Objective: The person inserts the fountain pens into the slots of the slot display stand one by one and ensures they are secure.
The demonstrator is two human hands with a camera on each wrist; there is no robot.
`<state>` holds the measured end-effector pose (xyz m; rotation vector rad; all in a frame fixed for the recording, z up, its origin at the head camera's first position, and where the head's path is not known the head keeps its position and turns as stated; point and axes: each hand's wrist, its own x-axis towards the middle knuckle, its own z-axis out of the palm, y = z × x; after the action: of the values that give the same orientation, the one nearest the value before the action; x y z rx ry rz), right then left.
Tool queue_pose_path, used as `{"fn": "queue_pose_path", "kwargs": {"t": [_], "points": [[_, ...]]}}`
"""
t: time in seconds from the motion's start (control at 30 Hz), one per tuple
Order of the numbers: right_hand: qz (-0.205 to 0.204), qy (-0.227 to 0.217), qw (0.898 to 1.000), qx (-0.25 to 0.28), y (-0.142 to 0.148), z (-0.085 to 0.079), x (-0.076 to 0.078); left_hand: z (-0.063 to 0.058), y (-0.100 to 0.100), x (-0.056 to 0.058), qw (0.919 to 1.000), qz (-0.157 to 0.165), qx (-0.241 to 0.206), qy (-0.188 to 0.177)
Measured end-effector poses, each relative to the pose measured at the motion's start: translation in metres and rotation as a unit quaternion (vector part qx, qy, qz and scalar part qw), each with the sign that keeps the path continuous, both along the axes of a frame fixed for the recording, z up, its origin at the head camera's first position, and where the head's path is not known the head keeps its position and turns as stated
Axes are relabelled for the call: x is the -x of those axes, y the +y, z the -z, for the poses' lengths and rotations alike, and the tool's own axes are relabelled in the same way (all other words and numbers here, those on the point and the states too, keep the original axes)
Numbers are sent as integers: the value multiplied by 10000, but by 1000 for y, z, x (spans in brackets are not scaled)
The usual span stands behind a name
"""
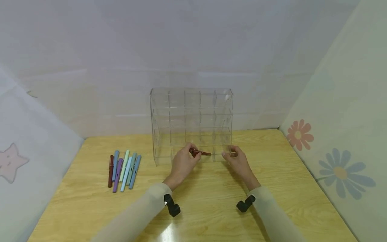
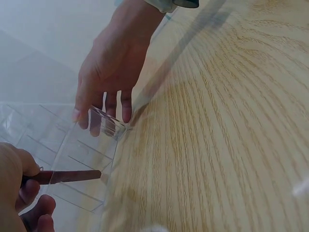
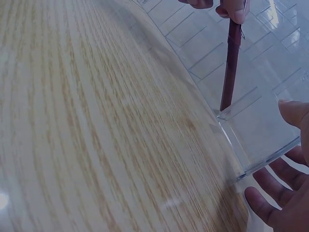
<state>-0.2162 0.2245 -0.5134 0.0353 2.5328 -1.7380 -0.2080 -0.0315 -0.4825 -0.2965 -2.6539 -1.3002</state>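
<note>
A dark red pen is pinched by my left hand in front of the lowest row of a clear plastic compartment rack. In the right wrist view the pen points its free end toward the rack's bottom edge; whether that end is inside a compartment I cannot tell. My right hand holds the rack's lower right corner. The left wrist view shows that thumb on the front of the rack, with the other fingers of the right hand round its side.
Left of the rack, several capped pens lie side by side on the wooden table: a dark red pen, a purple pen, a pale green pen and bluish ones. White cloth hangs behind the rack.
</note>
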Motion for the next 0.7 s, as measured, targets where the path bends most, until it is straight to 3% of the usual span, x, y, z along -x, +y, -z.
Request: {"fn": "queue_pose_path", "kwargs": {"t": [0.23,0.7], "points": [[4,15,10000,8,-1,0,1,-2,2,1,9994,54,337,34],[-83,56,9999,76,1,2,0,-11,-4,0,9982,408,131,-425]]}}
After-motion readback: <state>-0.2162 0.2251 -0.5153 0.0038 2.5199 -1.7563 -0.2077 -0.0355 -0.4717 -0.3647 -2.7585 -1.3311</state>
